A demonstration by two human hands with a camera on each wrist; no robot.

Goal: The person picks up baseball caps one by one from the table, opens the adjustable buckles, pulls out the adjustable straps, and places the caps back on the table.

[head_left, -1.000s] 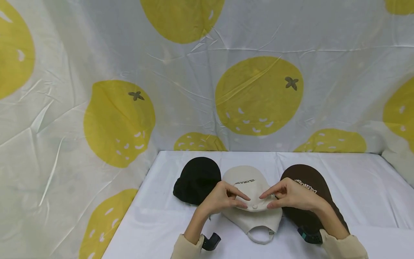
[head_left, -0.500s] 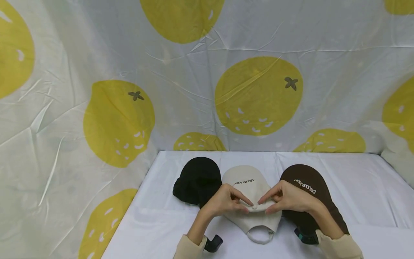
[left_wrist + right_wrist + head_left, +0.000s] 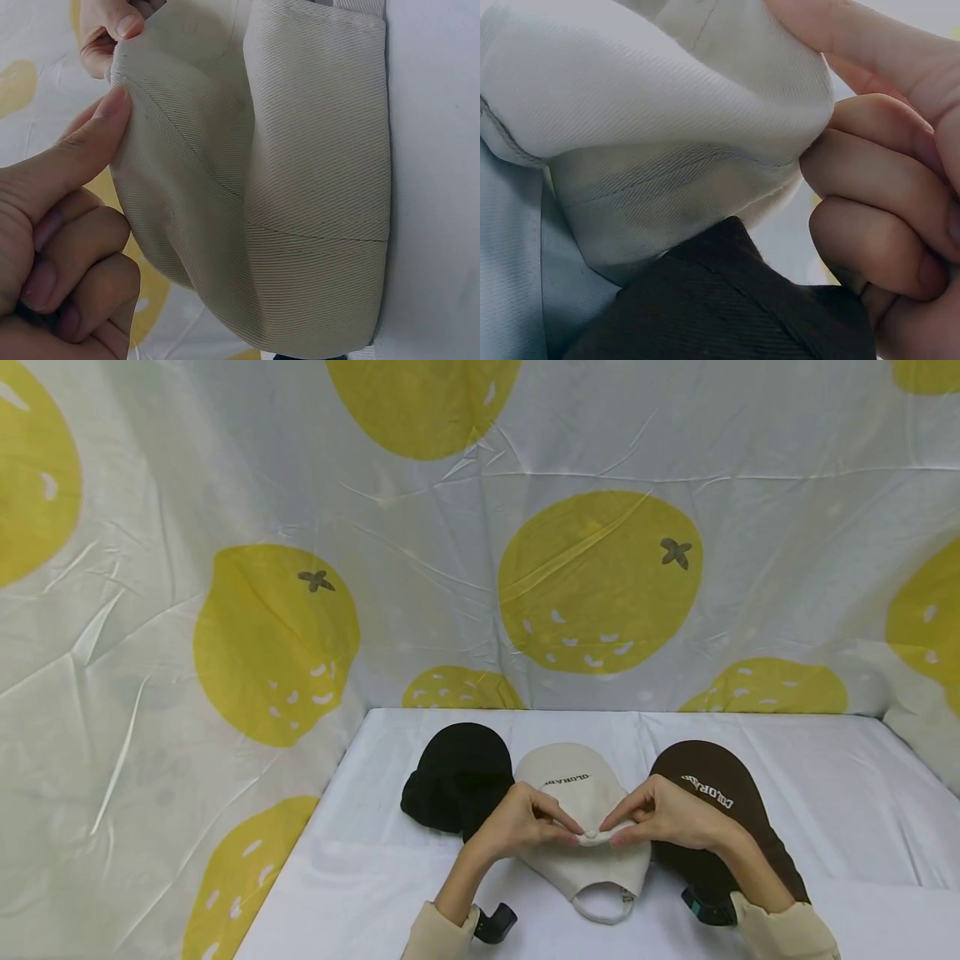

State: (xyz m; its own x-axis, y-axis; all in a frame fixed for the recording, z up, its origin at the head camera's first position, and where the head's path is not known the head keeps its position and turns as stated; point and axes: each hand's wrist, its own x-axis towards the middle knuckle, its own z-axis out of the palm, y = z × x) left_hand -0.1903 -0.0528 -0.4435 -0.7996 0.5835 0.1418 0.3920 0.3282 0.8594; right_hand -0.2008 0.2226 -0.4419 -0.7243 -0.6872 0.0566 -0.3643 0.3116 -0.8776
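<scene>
Atop the cream cap (image 3: 576, 797), left hand (image 3: 521, 820) and right hand (image 3: 672, 814) pinch its fabric, facing inward; it lies between black cap (image 3: 459, 781) and brown cap (image 3: 703, 768) on a white-covered table (image 3: 360, 893), lemon-printed drapery (image 3: 420, 552) behind.

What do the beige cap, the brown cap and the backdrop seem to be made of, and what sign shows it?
Beige cap: matte woven cloth, probably cotton twill; the left wrist view shows fine diagonal ribs.
Brown cap: probably matte cloth; its crown looks dull, without highlights.
Backdrop: thin, slightly shiny sheeting with sharp creases; fabric or plastic, I cannot tell.
</scene>
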